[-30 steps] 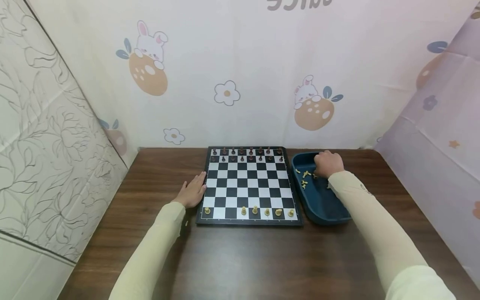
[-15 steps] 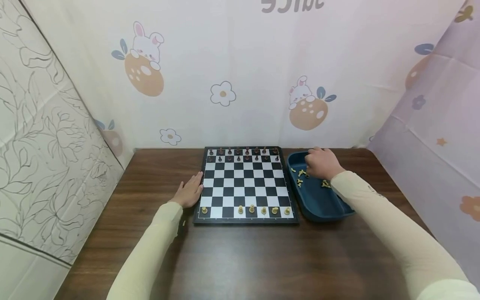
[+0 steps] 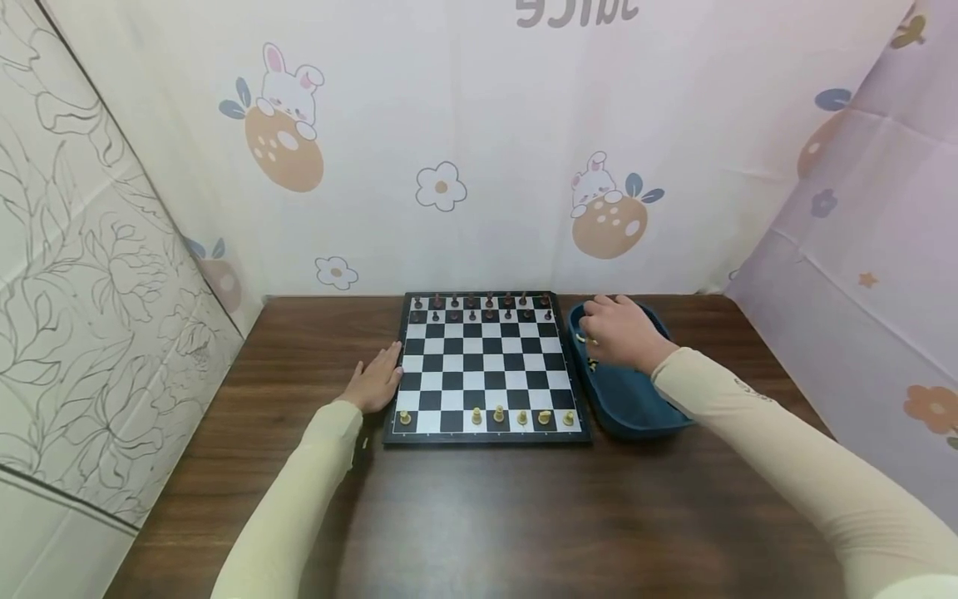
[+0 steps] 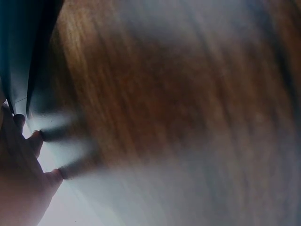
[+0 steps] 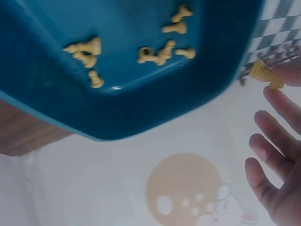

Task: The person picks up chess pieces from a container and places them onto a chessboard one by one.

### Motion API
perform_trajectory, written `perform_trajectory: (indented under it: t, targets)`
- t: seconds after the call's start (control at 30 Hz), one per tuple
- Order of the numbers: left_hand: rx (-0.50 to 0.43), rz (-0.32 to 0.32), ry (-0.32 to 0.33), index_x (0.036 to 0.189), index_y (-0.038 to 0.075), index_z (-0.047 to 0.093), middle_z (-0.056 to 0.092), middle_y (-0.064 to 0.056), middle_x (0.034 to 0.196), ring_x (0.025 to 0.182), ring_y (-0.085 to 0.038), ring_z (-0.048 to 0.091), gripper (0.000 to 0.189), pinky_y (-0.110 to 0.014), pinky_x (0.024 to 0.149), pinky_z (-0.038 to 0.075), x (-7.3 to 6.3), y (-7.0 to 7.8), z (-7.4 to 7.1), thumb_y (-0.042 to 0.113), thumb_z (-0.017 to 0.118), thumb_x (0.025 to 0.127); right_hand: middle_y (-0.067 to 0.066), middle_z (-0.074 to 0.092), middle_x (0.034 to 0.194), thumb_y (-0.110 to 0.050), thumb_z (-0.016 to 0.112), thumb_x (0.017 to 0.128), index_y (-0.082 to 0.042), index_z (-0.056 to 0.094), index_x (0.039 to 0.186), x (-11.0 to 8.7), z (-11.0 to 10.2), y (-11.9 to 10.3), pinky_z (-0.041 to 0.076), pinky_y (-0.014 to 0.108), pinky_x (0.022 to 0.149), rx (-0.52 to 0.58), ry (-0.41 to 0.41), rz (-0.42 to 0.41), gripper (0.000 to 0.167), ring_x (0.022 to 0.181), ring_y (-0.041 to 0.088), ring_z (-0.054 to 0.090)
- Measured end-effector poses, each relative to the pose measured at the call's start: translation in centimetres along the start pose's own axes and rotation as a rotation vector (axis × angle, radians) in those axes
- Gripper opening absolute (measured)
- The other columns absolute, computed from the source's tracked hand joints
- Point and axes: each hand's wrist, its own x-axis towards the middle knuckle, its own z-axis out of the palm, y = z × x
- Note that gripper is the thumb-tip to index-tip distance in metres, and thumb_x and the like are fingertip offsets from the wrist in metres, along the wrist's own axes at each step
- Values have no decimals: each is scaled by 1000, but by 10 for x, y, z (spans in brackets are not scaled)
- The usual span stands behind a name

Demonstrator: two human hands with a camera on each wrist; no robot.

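Note:
A black-and-white chessboard [image 3: 482,363] lies on the table, dark pieces [image 3: 472,316] filling its two far rows. Several yellow pieces [image 3: 499,413] stand along its near row. My left hand [image 3: 374,381] rests at the board's left edge, fingers straight. Over the blue tray [image 3: 636,403] on the board's right, my right hand [image 3: 624,333] pinches a yellow chess piece [image 5: 264,75] between thumb and forefinger, its other fingers spread. In the right wrist view that piece shows past the tray's rim. More yellow chess pieces [image 5: 162,55] lie loose inside the tray.
The brown wooden table [image 3: 479,516] reaches back to a wall covering [image 3: 501,108] printed with rabbits and flowers. A white panel with line-drawn flowers [image 3: 112,249] rises on the left. The tray stands right against the board's right side.
My right hand has lifted from within the tray and moved left toward the board, with a yellow chess piece now pinched. The left hand stays put; the head view has shifted slightly.

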Motion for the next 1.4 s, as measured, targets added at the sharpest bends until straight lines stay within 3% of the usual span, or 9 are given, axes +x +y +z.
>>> perform_trajectory:
  t: [0.5,0.8,1.03,1.4]
  targets:
    - [1,3,11,154,6,7,10,-11,159,144,-31,10,57,-61,110,2,1,-2,3,26,26,104,2,60,82,-24,73,79,-12,75,87,29,-17,-54,36,31,61,-28,-43,-104,14,77,20,47]
    - [3,15,16,154,6,7,10,-12,159,144,-31,10,57,-62,110,2,1,-4,5,26,26,104,0,59,82,-25,71,79,-13,73,84,47,-21,-88,41,32,63,-20,17,-204,14,77,18,49]
    - [1,5,17,154,7,8,11,-11,159,144,-31,11,57,-62,110,3,2,-2,5,27,27,104,-1,61,87,-26,68,81,-14,74,90,62,-24,-120,42,30,65,20,20,-280,16,79,16,48]
    - [-3,7,25,154,7,9,12,-11,158,144,-31,12,57,-62,110,3,3,-3,4,27,28,104,-3,61,89,-27,66,81,-16,75,88,79,-15,-155,43,27,65,57,21,-324,16,82,14,50]
